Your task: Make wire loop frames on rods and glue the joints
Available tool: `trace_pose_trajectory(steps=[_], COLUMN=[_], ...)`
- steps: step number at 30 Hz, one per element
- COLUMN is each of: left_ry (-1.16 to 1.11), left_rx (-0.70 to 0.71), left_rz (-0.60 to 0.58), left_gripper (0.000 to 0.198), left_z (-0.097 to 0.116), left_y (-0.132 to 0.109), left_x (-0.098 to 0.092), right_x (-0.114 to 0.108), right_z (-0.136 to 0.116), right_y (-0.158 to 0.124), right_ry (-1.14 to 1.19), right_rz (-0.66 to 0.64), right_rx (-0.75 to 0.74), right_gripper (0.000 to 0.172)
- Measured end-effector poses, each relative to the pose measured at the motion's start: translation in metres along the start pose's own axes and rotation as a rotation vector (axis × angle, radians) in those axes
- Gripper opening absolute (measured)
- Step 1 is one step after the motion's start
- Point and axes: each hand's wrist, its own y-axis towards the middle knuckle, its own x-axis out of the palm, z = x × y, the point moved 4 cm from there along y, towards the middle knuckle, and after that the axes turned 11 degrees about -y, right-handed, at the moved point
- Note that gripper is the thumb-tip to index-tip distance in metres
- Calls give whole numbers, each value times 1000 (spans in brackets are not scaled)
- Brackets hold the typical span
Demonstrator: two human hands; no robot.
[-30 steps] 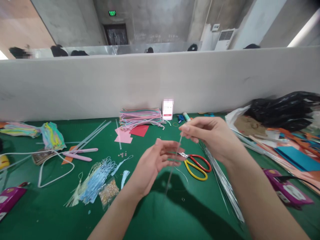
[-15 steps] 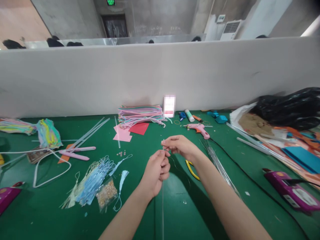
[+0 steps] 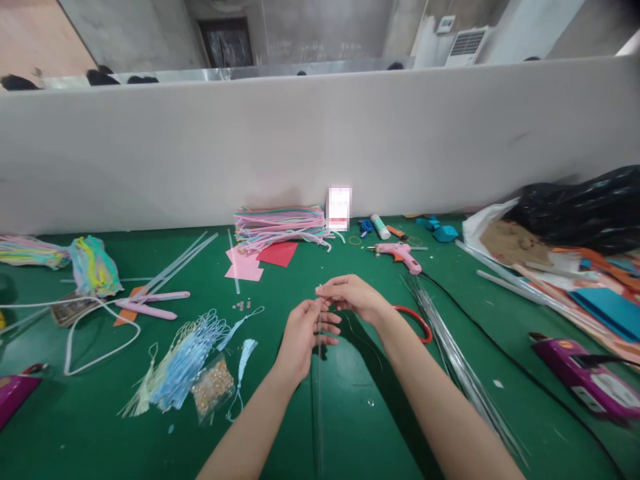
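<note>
The two hands come together at their fingertips over the middle of the green table [image 3: 280,447]: the right hand [image 3: 353,297] pinches the top end of a thin straight wire [image 3: 321,400] between thumb and index finger, while the left hand [image 3: 300,337] is beside it just below, its other fingers spread; whether its thumb grips the wire cannot be told. The wire runs from the fingertips down toward the near edge of view. A loosely curved strand [image 3: 370,343] lies just under the right hand, and a small ring [image 3: 371,403] nearer the viewer. The right forearm covers most of a pair of scissors, leaving a red handle loop [image 3: 423,322] showing, and crosses in front of part of a bundle of silvery wires [image 3: 453,350]. Beyond that bundle, a pink glue gun [image 3: 400,255] trails a black cord [image 3: 480,327] past a purple power strip [image 3: 587,379]. On the left side, blue tassels [image 3: 187,367] touch a bag of gold beads [image 3: 213,390]. Pastel pipe cleaners [image 3: 280,225] lie along the partition [image 3: 280,147], beside a propped phone [image 3: 339,208].
</note>
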Motion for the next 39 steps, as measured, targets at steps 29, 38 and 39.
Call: trace_pose_trajectory(steps=[29, 38, 39], left_ry=[111, 112, 114], left_rx=[13, 53, 55], left_rz=[-48, -30, -29], left_gripper=[33, 32, 32], left_z=[3, 7, 7], left_y=[4, 5, 5], left_x=[-13, -15, -15], right_x=[5, -17, -22], right_z=[9, 7, 7], right_y=[2, -3, -6], right_ry=[-80, -537, -619], right_rz=[1, 151, 191], right_rx=[-95, -232, -251], right_gripper=[34, 21, 15])
